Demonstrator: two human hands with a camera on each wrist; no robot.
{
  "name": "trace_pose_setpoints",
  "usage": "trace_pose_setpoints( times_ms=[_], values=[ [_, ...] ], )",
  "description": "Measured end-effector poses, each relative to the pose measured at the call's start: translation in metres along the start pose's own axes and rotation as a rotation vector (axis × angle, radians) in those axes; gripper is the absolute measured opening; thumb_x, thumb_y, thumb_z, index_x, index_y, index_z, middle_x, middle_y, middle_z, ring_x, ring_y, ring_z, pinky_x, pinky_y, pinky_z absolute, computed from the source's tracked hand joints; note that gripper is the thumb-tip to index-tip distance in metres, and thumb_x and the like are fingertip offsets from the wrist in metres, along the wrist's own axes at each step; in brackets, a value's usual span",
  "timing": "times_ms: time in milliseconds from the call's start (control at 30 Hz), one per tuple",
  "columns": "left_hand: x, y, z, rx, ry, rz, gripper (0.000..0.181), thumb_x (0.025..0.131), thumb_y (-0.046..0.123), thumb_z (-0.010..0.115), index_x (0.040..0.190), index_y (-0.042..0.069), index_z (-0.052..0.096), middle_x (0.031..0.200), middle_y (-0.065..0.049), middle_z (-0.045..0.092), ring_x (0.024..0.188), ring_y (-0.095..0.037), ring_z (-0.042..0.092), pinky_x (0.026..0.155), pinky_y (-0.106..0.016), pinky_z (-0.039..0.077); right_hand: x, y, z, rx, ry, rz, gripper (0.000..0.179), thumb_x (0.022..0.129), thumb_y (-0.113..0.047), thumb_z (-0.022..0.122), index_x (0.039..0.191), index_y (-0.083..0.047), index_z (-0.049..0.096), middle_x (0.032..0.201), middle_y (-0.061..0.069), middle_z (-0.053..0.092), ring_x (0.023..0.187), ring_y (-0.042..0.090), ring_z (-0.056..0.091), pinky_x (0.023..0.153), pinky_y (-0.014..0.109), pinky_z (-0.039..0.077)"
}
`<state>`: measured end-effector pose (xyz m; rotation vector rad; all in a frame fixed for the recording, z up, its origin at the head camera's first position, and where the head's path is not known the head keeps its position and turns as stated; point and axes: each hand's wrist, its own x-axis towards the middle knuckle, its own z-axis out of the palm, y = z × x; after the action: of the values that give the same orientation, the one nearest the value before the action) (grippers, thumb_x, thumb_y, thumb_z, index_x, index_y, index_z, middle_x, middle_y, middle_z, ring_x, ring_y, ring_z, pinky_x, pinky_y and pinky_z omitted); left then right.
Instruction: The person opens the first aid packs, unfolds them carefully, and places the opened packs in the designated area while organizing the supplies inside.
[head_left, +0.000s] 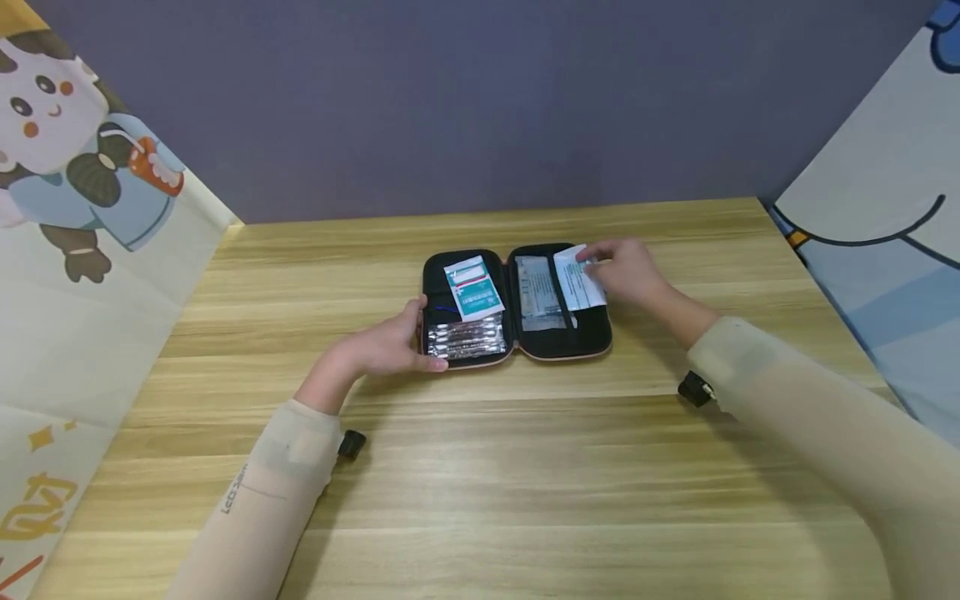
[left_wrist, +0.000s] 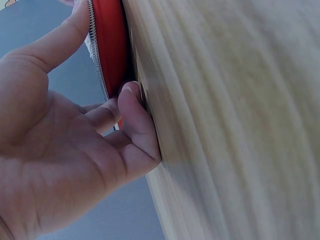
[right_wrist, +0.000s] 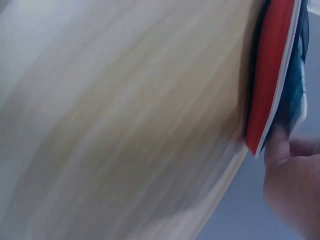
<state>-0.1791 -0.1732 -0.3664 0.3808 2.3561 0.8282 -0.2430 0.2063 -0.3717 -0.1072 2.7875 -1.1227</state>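
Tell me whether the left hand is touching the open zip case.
Touching. The left wrist view shows it: the left hand has its thumb against the zippered edge of the open zip case.

- So the case (head_left: pixel 551 343) is lying spread out on the table (head_left: pixel 525 475), one half on the left, one on the right.
- Left half of the case: cotton swabs (head_left: pixel 465 340) sit along the near side, with a small packet (head_left: pixel 480 293) right behind them.
- Right half: a strap (head_left: pixel 559 287) runs from back to front with a flat pouch (head_left: pixel 534 283) mostly left of it, and a paper packet (head_left: pixel 583 287) over at the back right.
- Left hand (head_left: pixel 390 343) is at the case's left edge, right hand (head_left: pixel 630 271) at its back right corner, touching that paper packet.
- Wall (head_left: pixel 495 108) is behind the case.
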Motion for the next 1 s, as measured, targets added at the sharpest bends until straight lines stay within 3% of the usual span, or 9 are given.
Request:
trace_pose_setpoints(
  times_ms=[133,300,400,500,633,700,767,833,1000],
  values=[
    [0.000,-0.001,0.000,-0.006,0.001,0.005,0.130,0.091,0.040,0.084,0.168,0.001,-0.013,0.172,-0.031,0.025,0.163,-0.042,0.024,0.135,-0.055,0.016,0.004,-0.006,0.011,0.023,0.026,-0.010,0.032,0.102,-0.008,0.059,0.129,0.000,0.074,0.145,0.023,0.066,0.115,0.033,0.061,0.085,0.035,0.047],
    [0.000,-0.001,0.000,-0.011,0.002,0.007,0.129,0.092,0.039,0.084,0.168,0.001,-0.012,0.173,-0.031,0.023,0.163,-0.042,0.022,0.135,-0.055,0.015,0.010,-0.012,0.017,0.006,0.021,-0.021,0.031,0.103,-0.008,0.058,0.128,0.000,0.074,0.141,0.023,0.067,0.118,0.034,0.059,0.094,0.042,0.049],
    [0.000,-0.001,-0.001,-0.004,0.001,0.004,0.129,0.092,0.040,0.084,0.168,0.001,-0.013,0.173,-0.031,0.022,0.164,-0.042,0.021,0.135,-0.055,0.015,0.011,-0.013,0.015,-0.025,-0.010,-0.024,0.032,0.104,-0.010,0.058,0.132,-0.002,0.072,0.137,0.024,0.067,0.116,0.034,0.058,0.094,0.044,0.048],
    [0.001,-0.001,-0.001,0.000,-0.003,0.005,0.129,0.092,0.041,0.084,0.168,0.002,-0.013,0.173,-0.031,0.021,0.164,-0.042,0.021,0.135,-0.055,0.016,0.010,-0.013,0.010,-0.107,-0.032,-0.062,0.031,0.104,-0.012,0.061,0.132,-0.002,0.071,0.122,0.022,0.070,0.101,0.031,0.060,0.082,0.041,0.049],
    [0.001,0.000,-0.001,-0.011,-0.008,0.012,0.129,0.092,0.039,0.084,0.168,0.002,-0.013,0.173,-0.031,0.023,0.163,-0.043,0.023,0.135,-0.055,0.016,0.005,-0.012,0.004,-0.300,-0.022,-0.191,0.027,0.103,-0.014,0.067,0.125,0.000,0.074,0.108,0.022,0.072,0.085,0.032,0.062,0.073,0.043,0.049],
    [0.001,0.001,-0.001,-0.012,-0.010,0.012,0.129,0.092,0.039,0.084,0.168,0.001,-0.012,0.173,-0.031,0.023,0.163,-0.043,0.023,0.135,-0.055,0.016,0.004,-0.011,0.001,-0.365,-0.014,-0.241,0.026,0.102,-0.016,0.070,0.120,0.001,0.075,0.112,0.024,0.073,0.090,0.036,0.065,0.078,0.049,0.052],
    [0.001,0.001,-0.001,-0.012,-0.012,0.010,0.129,0.091,0.039,0.084,0.168,0.001,-0.012,0.173,-0.031,0.022,0.163,-0.043,0.022,0.135,-0.055,0.015,0.003,-0.010,-0.001,-0.385,-0.027,-0.265,0.026,0.102,-0.017,0.070,0.119,0.002,0.075,0.127,0.026,0.069,0.108,0.041,0.065,0.093,0.056,0.054],
    [0.001,0.001,-0.001,-0.009,-0.011,0.010,0.129,0.091,0.039,0.084,0.168,0.001,-0.012,0.173,-0.031,0.022,0.163,-0.043,0.022,0.135,-0.055,0.016,0.002,-0.008,-0.003,-0.378,-0.052,-0.271,0.028,0.102,-0.019,0.071,0.121,0.002,0.075,0.139,0.027,0.065,0.126,0.045,0.060,0.108,0.062,0.049],
    [0.000,0.000,-0.002,-0.012,-0.009,0.004,0.129,0.092,0.039,0.084,0.168,0.001,-0.013,0.173,-0.031,0.022,0.163,-0.043,0.023,0.135,-0.055,0.016,0.000,-0.003,-0.005,-0.404,-0.127,-0.312,0.042,0.101,-0.026,0.073,0.133,0.001,0.071,0.151,0.026,0.060,0.140,0.046,0.055,0.124,0.064,0.036]
  ],
)
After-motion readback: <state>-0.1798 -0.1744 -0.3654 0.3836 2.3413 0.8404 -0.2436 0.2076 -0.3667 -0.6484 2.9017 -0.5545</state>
